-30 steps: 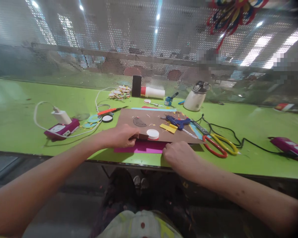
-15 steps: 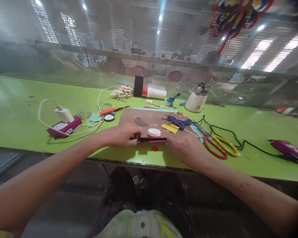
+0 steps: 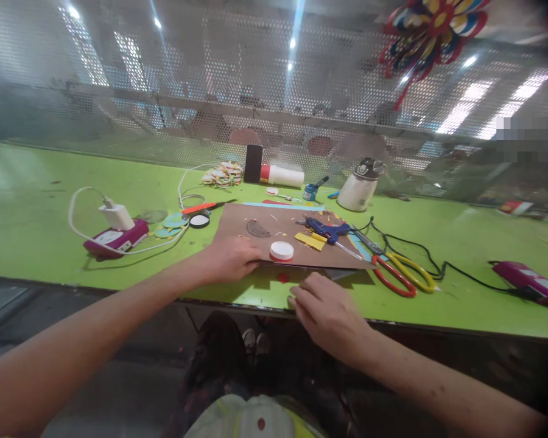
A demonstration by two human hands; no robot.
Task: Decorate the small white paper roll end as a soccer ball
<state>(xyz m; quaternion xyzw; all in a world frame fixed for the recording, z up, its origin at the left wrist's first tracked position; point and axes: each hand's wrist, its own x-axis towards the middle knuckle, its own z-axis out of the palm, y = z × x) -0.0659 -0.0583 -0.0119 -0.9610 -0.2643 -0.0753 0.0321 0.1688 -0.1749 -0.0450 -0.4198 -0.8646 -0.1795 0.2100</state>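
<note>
Left hand (image 3: 232, 259) at the near edge of a brown sheet (image 3: 231, 224): fingers closed on that edge, toward its left corner; thumb contact hard to make out. Right hand (image 3: 327, 309) half-open, fingers loosely bent, just off the same edge on the near side, apart from the sheet.

The sheet lies beyond both hands on the green worktop (image 3: 242, 293), its near edge slightly raised. On it, just right of the left hand's fingertips: a white cap (image 3: 282, 249) with red rim. Farther out, beyond the right hand: a yellow strip (image 3: 308, 242) and a blue glue gun (image 3: 327, 230). Dark half-disc (image 3: 258, 229) beyond the left hand. Red spot (image 3: 283, 278) on the worktop between the hands. Scissors (image 3: 379, 251) to the right hand's right.
</note>
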